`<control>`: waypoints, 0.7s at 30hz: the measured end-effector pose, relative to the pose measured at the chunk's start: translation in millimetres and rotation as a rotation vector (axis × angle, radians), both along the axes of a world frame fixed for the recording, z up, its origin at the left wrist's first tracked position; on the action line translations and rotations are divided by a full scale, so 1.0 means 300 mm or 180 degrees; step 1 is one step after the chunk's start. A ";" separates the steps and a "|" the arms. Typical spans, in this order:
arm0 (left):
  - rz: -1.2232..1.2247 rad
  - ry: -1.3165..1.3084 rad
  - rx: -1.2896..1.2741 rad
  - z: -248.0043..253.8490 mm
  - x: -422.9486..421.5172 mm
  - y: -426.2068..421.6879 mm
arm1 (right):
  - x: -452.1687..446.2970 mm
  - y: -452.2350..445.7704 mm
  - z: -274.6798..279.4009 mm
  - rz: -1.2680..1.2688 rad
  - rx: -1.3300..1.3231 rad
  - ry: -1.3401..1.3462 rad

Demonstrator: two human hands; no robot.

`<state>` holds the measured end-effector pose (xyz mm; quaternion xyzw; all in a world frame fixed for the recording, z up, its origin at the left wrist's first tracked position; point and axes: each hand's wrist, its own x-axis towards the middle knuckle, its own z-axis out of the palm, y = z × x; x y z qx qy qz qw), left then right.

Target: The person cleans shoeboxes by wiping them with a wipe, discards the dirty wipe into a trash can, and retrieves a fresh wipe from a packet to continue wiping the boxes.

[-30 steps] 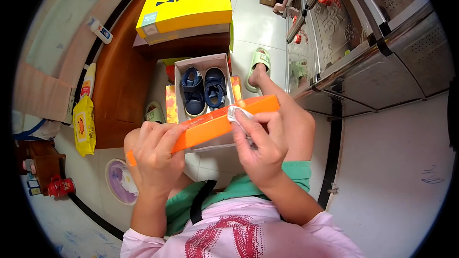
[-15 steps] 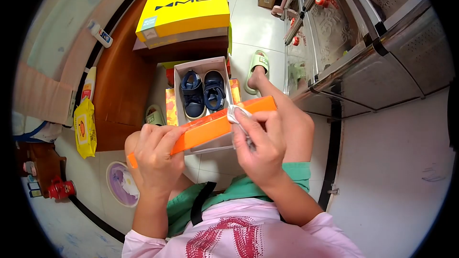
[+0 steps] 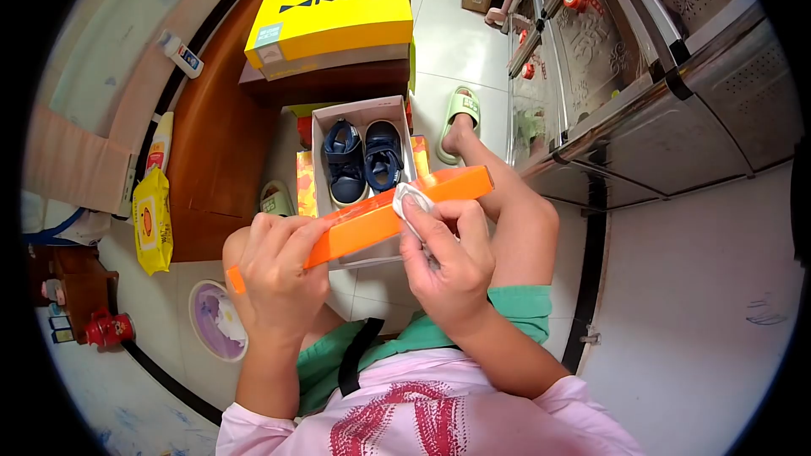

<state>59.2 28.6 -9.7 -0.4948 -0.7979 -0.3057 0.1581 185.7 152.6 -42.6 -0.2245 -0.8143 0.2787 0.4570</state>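
Two items held: left hand [image 3: 283,266] grips an orange lid [image 3: 355,238]; right hand [image 3: 452,260] pinches a white wipe [image 3: 407,201] against its side.

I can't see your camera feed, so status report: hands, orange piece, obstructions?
Left hand grips orange piece. Right hand presses white wipe to its side. Piece partly hides open shoebox beyond; nothing seen blocking hands.

An orange lid [image 3: 359,236] is held slanted across the middle of the frame, right end higher; against its side a crumpled white wipe [image 3: 400,199] is pressed
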 end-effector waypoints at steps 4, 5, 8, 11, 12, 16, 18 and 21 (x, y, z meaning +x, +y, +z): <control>-0.0014 -0.0066 0.0014 0.006 -0.001 -0.004 | 0.019 0.039 0.010 -0.0240 -0.0014 -0.0168; -0.0002 -0.0065 0.0015 0.004 0.000 -0.005 | 0.027 0.055 0.005 -0.0228 -0.0013 -0.0168; 0.0040 -0.0062 -0.0003 -0.001 0.001 -0.013 | 0.035 0.081 0.002 -0.0486 -0.0238 -0.0066; 0.0082 -0.0038 0.0024 -0.005 0.001 -0.012 | 0.026 0.061 -0.012 -0.0420 -0.0097 -0.0097; 0.0094 -0.0026 -0.0001 -0.005 0.002 -0.012 | 0.021 0.047 -0.009 -0.0402 -0.0099 -0.0093; 0.0114 0.0004 -0.0037 0.000 0.002 -0.009 | -0.016 -0.008 0.011 0.0030 0.0046 -0.0170; 0.0126 -0.0030 -0.0077 0.007 0.005 -0.009 | -0.022 -0.014 0.022 0.0098 0.0105 -0.0181; 0.0057 -0.0011 -0.0083 0.011 -0.002 -0.009 | -0.001 0.018 0.029 0.0032 0.0064 -0.0312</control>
